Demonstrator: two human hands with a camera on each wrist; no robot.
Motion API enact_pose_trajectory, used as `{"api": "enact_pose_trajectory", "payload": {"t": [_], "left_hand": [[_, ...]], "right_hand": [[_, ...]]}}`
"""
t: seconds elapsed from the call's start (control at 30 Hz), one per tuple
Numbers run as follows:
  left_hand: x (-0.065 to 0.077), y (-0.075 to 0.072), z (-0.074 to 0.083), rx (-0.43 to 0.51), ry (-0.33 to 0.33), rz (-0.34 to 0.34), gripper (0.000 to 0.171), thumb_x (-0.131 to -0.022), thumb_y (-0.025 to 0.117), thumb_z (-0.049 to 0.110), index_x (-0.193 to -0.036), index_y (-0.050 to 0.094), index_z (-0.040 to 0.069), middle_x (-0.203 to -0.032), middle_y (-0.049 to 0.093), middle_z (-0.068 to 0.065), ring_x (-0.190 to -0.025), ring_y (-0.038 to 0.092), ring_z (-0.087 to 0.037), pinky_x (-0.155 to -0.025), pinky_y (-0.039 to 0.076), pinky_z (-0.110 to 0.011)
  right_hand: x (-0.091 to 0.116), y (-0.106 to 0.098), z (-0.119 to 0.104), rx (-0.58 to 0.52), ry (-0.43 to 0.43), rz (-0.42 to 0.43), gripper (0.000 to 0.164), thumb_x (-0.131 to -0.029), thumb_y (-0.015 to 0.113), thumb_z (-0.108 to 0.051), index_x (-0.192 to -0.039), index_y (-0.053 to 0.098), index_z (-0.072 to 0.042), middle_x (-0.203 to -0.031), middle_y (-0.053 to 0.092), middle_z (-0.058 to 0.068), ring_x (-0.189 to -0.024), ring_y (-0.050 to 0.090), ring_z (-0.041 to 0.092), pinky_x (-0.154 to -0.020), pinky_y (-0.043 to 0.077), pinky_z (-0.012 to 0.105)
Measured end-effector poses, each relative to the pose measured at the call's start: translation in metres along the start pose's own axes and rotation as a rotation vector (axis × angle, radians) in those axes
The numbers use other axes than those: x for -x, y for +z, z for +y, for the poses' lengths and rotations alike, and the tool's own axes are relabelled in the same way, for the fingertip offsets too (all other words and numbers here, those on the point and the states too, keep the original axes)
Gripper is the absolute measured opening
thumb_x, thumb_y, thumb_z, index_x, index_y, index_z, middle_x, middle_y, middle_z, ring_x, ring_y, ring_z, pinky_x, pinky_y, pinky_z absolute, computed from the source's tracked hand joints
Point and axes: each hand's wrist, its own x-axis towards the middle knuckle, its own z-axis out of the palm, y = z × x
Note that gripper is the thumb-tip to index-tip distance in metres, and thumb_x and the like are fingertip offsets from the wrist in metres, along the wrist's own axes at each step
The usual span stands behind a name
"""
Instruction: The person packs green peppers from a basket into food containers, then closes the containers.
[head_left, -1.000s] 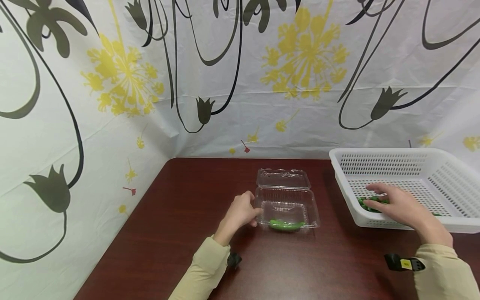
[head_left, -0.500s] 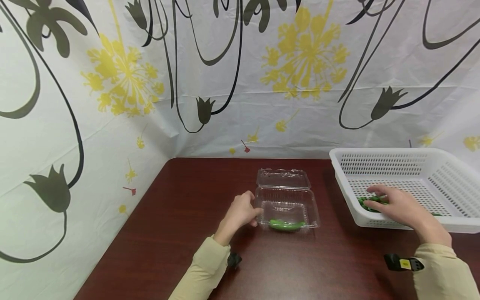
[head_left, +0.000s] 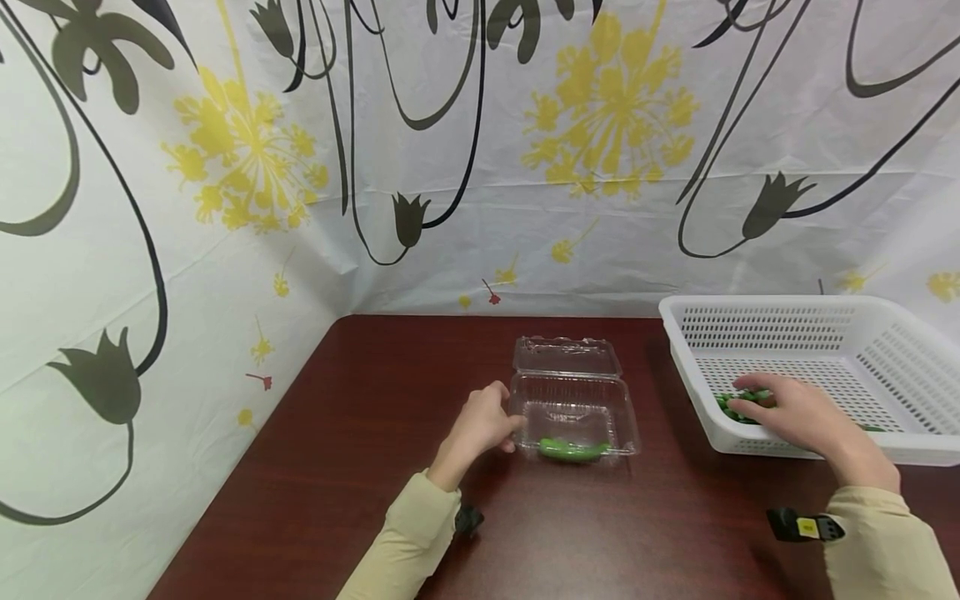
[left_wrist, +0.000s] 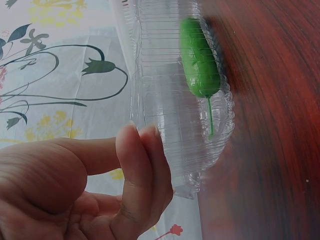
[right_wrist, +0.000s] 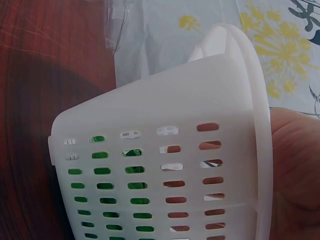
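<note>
A clear plastic clamshell container [head_left: 573, 396] lies open on the table with its lid folded back. One green pepper [head_left: 573, 451] with a thin stem [left_wrist: 210, 116] lies along the container's near side. My left hand [head_left: 482, 422] pinches the container's left edge between thumb and bent fingers. At the right, my right hand [head_left: 806, 417] reaches over the near wall into a white plastic basket [head_left: 817, 448]. Its thumb and forefinger stand apart around several green peppers [head_left: 738, 408] in the basket's near left corner. The basket wall hides much of this hand in the right wrist view.
The dark red-brown table [head_left: 360, 467] runs back to a white sheet [head_left: 442, 150] printed with flowers, which also hangs along the left. Black wrist cameras [head_left: 806, 526] sit at both sleeves. The basket's slotted floor [head_left: 787, 371] spreads behind the right hand.
My right hand has sunk slightly toward the peppers, and the gap between its thumb and forefinger has narrowed a little. The left hand, container and single pepper stay put.
</note>
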Motion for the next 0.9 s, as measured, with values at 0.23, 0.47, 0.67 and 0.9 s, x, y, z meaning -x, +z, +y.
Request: {"api": "enact_pose_trajectory", "payload": {"t": [0.23, 0.47, 0.67, 0.9], "left_hand": [[0.0003, 0.0000, 0.0004, 0.010, -0.007, -0.002, 0.050, -0.081, 0.070, 0.016, -0.121, 0.047, -0.004, -0.055, 0.059, -0.004, -0.042, 0.060, -0.014, -0.081, 0.049, -0.032], [0.0006, -0.0003, 0.0002, 0.009, -0.005, -0.002, 0.050, -0.081, 0.069, 0.016, -0.121, 0.047, -0.004, -0.055, 0.059, -0.004, -0.043, 0.061, -0.015, -0.081, 0.049, -0.033], [0.0006, 0.0000, 0.0000, 0.011, -0.007, -0.003, 0.050, -0.081, 0.069, 0.016, -0.121, 0.047, -0.004, -0.055, 0.059, -0.004, -0.044, 0.061, -0.016, -0.080, 0.049, -0.032], [0.0007, -0.0003, 0.0007, 0.018, -0.011, 0.000, 0.050, -0.081, 0.070, 0.016, -0.121, 0.047, -0.003, -0.057, 0.059, -0.004, -0.041, 0.060, -0.013, -0.080, 0.049, -0.033]], "right_hand": [[0.0001, -0.0003, -0.0009, 0.011, -0.009, -0.028, 0.051, -0.090, 0.055, -0.041, -0.117, 0.056, 0.002, -0.107, 0.058, 0.028, -0.093, 0.057, 0.044, -0.069, 0.044, 0.052], [0.0001, -0.0005, -0.0020, 0.003, -0.001, -0.038, 0.051, -0.091, 0.052, -0.042, -0.116, 0.057, 0.002, -0.109, 0.058, 0.026, -0.096, 0.054, 0.046, -0.070, 0.043, 0.052], [0.0005, 0.0006, -0.0013, 0.026, -0.041, -0.029, 0.045, -0.092, 0.051, -0.038, -0.114, 0.060, 0.000, -0.111, 0.057, 0.027, -0.100, 0.051, 0.049, -0.073, 0.042, 0.054], [-0.0004, 0.0032, -0.0022, 0.035, -0.034, -0.092, 0.053, -0.094, 0.044, -0.043, -0.120, 0.056, 0.002, -0.119, 0.051, 0.031, -0.109, 0.042, 0.054, -0.081, 0.037, 0.060]]}}
